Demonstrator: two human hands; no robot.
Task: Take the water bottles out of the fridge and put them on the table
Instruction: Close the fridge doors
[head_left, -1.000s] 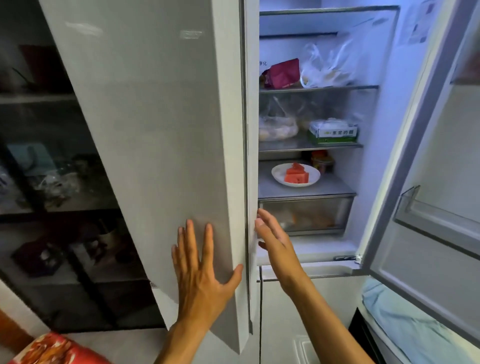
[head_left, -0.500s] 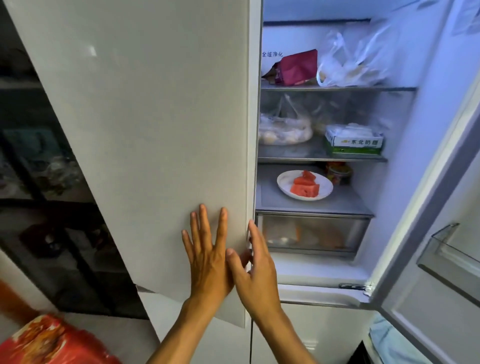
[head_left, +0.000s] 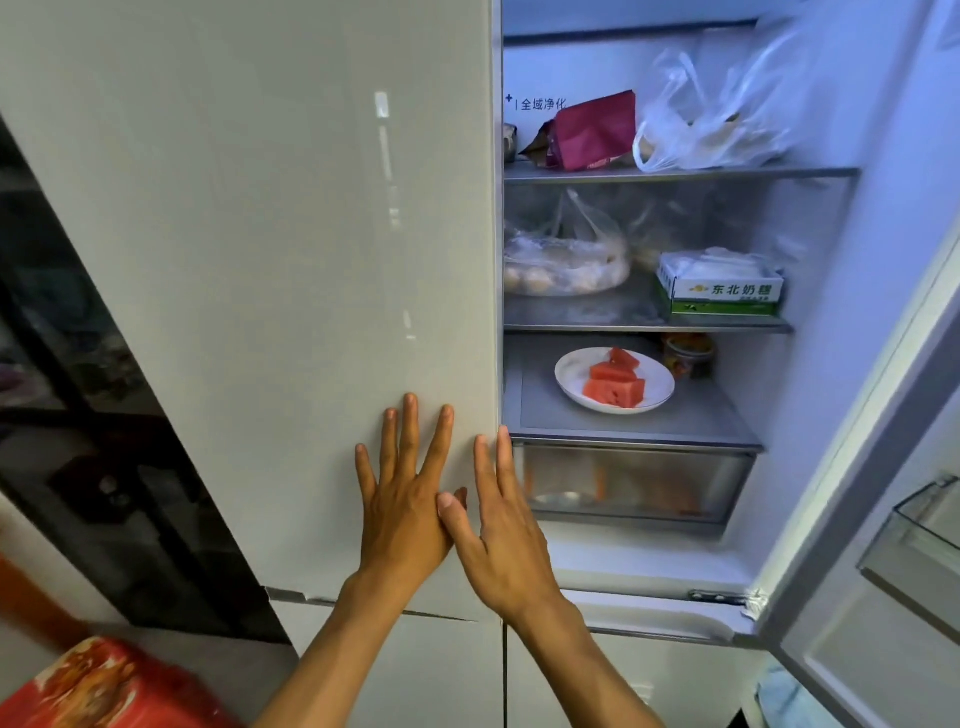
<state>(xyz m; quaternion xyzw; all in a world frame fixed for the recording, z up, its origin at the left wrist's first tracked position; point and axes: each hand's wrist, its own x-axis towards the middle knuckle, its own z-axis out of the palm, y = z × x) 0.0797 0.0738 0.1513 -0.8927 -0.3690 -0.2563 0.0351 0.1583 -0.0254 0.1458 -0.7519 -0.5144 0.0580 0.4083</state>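
The white left fridge door (head_left: 270, 270) fills the left half of the view and stands nearly flush with the fridge front. My left hand (head_left: 402, 499) lies flat on its lower part, fingers spread. My right hand (head_left: 504, 530) rests beside it at the door's right edge, fingers straight, thumb touching the left hand. Neither hand holds anything. The right half of the fridge (head_left: 810, 467) stands open. No water bottle is visible on the shelves.
On the shelves sit a dark red pouch (head_left: 595, 130), plastic bags (head_left: 727, 119), a green and white box (head_left: 719, 291), a plate of watermelon (head_left: 615, 382) and a clear drawer (head_left: 628, 480). The right door (head_left: 909, 545) swings out at right. A dark glass cabinet (head_left: 88, 441) stands left.
The left fridge door has swung from ajar to nearly closed under my left hand. My right hand moved left from the door's edge to beside the left hand. The view moved closer.
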